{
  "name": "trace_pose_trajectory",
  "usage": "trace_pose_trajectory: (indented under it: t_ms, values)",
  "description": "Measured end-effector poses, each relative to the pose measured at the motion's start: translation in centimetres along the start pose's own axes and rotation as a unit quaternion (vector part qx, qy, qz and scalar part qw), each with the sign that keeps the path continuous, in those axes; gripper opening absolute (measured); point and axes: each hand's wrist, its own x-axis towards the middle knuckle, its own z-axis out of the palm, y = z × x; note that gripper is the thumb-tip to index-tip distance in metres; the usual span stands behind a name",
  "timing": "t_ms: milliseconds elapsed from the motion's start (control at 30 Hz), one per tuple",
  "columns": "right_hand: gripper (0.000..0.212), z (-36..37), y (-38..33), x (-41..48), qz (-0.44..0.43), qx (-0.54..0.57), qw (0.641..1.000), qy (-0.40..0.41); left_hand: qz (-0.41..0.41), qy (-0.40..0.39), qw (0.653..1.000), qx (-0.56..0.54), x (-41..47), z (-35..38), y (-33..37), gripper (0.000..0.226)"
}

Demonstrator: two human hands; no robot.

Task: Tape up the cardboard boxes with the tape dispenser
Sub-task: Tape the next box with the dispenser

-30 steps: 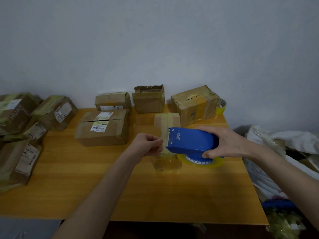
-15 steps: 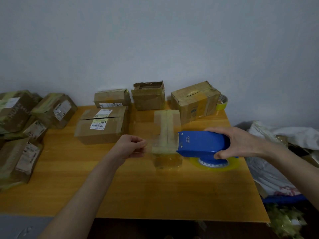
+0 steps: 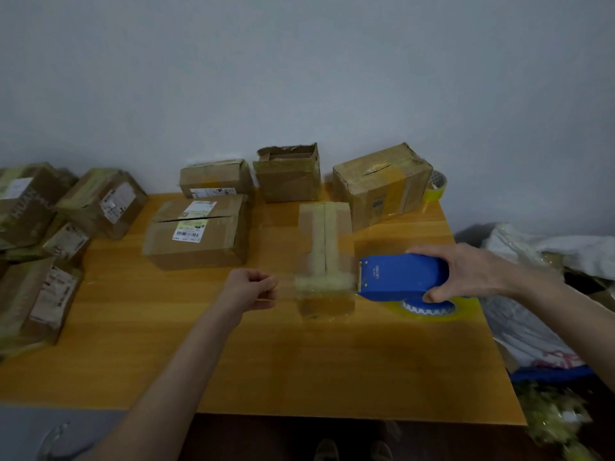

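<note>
My right hand [image 3: 467,271] grips the blue plastic tape dispenser [image 3: 402,277] from above, fingers curled over its far end. It hovers just right of the narrow brown cardboard box [image 3: 324,232] at the middle of the orange wooden table [image 3: 299,361]. White teeth and a yellowish clear tape roll [image 3: 429,310] show beneath it. My left hand [image 3: 253,289] pinches the transparent tape strip [image 3: 286,285], which is stretched across the box's near end.
</note>
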Motion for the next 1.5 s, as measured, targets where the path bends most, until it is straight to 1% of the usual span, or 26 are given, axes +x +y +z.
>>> trace_pose_trajectory:
  t_ms: [133,267,333,467,533,567,600,633,667,700,733,767,800,833,867,900,933,1000,1033,1100,1200,1267,1367,1433,1500]
  values:
    - [0.064,0.6,1.1,1.1,0.019,0.011,1.0,-0.019,-0.002,0.008,1.0,0.027,0.8,0.6,-0.6,0.014]
    - [0.07,1.6,1.5,2.1,0.043,0.02,0.998,-0.043,-0.008,0.008,0.999,0.037,1.4,1.7,-1.0,0.008]
    - [0.067,2.0,1.2,2.6,0.043,0.019,0.998,-0.048,-0.009,0.013,0.999,0.049,1.8,2.0,-1.5,0.01]
    - [0.064,2.6,0.5,3.1,0.032,0.012,0.998,-0.044,-0.005,0.036,0.995,0.091,2.5,2.4,-2.1,0.021]
    - [0.064,2.6,0.5,3.0,0.039,0.006,0.998,-0.047,-0.01,0.028,0.989,0.144,2.8,2.1,-2.5,0.041]
    - [0.065,2.6,0.5,2.8,0.044,0.002,0.998,-0.046,-0.014,0.022,0.98,0.198,3.0,1.6,-2.8,0.053]
    - [0.068,2.6,0.6,2.6,0.049,-0.007,0.998,-0.042,-0.014,0.026,0.963,0.269,3.2,0.9,-3.2,0.062]
    - [0.071,2.6,0.7,2.5,0.052,-0.018,0.998,-0.037,0.0,0.048,0.945,0.324,3.2,0.3,-3.6,0.063]
    - [0.074,2.6,0.8,2.2,0.055,-0.025,0.998,-0.032,0.044,0.086,0.927,0.361,3.1,-0.2,-4.1,0.057]
    - [0.074,2.6,0.9,2.1,0.053,-0.027,0.998,-0.025,0.126,0.126,0.906,0.383,2.7,-0.1,-4.3,0.049]
    - [0.074,2.6,0.9,2.1,0.049,-0.028,0.998,-0.02,0.229,0.152,0.879,0.39,1.9,0.6,-4.5,0.041]
    - [0.076,2.8,0.9,2.1,0.043,-0.031,0.998,-0.019,0.324,0.145,0.849,0.392,0.7,1.9,-4.1,0.038]
    - [0.08,2.9,0.9,2.1,0.036,-0.035,0.999,-0.018,0.392,0.106,0.818,0.407,-0.5,3.6,-3.4,0.039]
    - [0.084,3.1,0.9,2.2,0.028,-0.042,0.999,-0.016,0.416,0.047,0.795,0.438,-1.9,5.4,-2.7,0.044]
    - [0.086,3.3,0.9,2.1,0.02,-0.05,0.998,-0.01,0.406,-0.007,0.776,0.483,-2.4,7.0,-2.5,0.049]
    - [0.086,3.4,1.0,2.1,0.013,-0.06,0.998,-0.004,0.377,-0.042,0.753,0.538,-2.6,8.2,-2.5,0.055]
    - [0.084,3.6,1.0,2.0,0.007,-0.066,0.998,0.001,0.361,-0.053,0.728,0.581,-2.3,8.8,-2.6,0.061]
    - [0.081,3.8,1.3,1.9,-0.004,-0.059,0.998,0.01,0.354,-0.045,0.687,0.634,-1.6,8.9,-3.1,0.07]
    - [0.08,3.8,1.5,1.8,-0.007,-0.052,0.999,0.01,0.349,-0.045,0.678,0.645,-1.3,8.8,-3.5,0.071]
    - [0.08,3.9,1.9,1.6,-0.009,-0.041,0.999,0.003,0.338,-0.051,0.676,0.653,-1.0,8.5,-3.8,0.065]
    - [0.083,3.5,3.2,1.3,-0.005,-0.004,1.0,0.003,0.339,-0.051,0.667,0.662,-1.0,8.6,-3.8,0.069]
    - [0.084,3.4,4.1,1.1,-0.002,0.017,1.0,0.001,0.344,-0.052,0.667,0.659,-0.9,8.5,-3.7,0.072]
    - [0.084,3.2,5.3,0.8,0.006,0.031,0.999,-0.013,0.349,-0.061,0.677,0.645,-0.8,8.3,-3.6,0.073]
    - [0.084,2.9,5.8,0.6,0.015,0.02,0.999,-0.02,0.353,-0.057,0.679,0.641,-0.7,8.3,-3.7,0.074]
    - [0.086,2.5,5.8,0.6,0.023,-0.019,0.999,-0.035,0.358,-0.056,0.68,0.637,-0.6,8.4,-3.8,0.073]
